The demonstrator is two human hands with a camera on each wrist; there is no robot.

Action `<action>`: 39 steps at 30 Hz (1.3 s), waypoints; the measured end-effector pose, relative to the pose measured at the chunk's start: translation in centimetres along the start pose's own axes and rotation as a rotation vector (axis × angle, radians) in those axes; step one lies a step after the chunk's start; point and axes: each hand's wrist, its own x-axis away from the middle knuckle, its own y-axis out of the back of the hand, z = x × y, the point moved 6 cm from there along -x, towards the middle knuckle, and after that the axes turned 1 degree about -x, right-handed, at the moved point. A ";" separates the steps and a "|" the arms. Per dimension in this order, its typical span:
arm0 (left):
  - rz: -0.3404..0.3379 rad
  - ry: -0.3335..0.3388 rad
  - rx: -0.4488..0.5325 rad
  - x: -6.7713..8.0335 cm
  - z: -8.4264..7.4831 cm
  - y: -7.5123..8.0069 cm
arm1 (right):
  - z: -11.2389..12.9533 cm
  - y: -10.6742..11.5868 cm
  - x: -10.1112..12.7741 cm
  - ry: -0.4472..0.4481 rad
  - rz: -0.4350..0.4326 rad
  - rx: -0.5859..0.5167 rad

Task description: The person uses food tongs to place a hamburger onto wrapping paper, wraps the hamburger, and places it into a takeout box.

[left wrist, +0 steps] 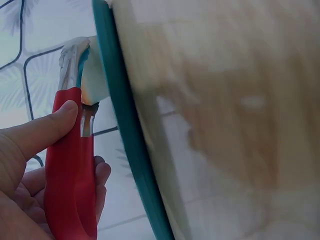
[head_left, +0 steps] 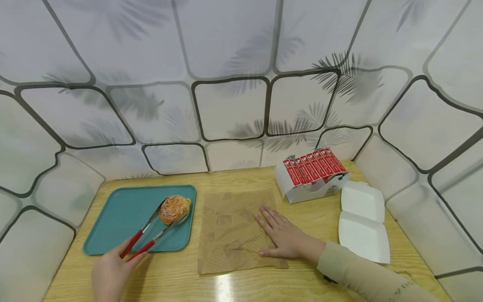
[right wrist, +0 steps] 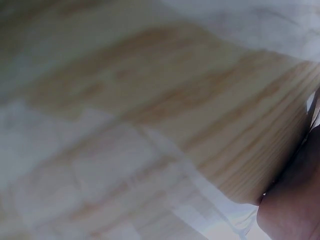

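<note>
My left hand [head_left: 115, 268] grips a pair of red-handled tongs [head_left: 142, 245], thumb on one handle in the left wrist view. The metal tips of the tongs reach either side of a sesame-topped burger [head_left: 173, 209] at the right part of a teal tray [head_left: 124, 209]. Flat on a square of brown paper [head_left: 226, 226], my right hand [head_left: 281, 235] rests with its fingers spread over the right side of the sheet. In the right wrist view only a dark part of the right hand [right wrist: 292, 205] shows, low at the edge.
Behind the paper to the right stands a white carton [head_left: 307, 193] of red packets [head_left: 315, 166]. An opened white clamshell box [head_left: 364, 237] lies by the right forearm. Patterned walls enclose the wooden table [head_left: 173, 277] at the back and sides.
</note>
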 end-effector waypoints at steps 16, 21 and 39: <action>0.013 -0.074 0.021 0.4 -2.7 -0.3 | 0.1 0.0 0.2 0.016 -0.004 -0.002; 0.041 -0.094 0.028 0.5 -3.7 -1.0 | 0.0 -0.1 0.1 0.019 -0.009 0.007; 0.043 -0.191 0.095 1.8 -7.6 -3.5 | -0.3 -0.6 0.1 0.027 -0.046 -0.027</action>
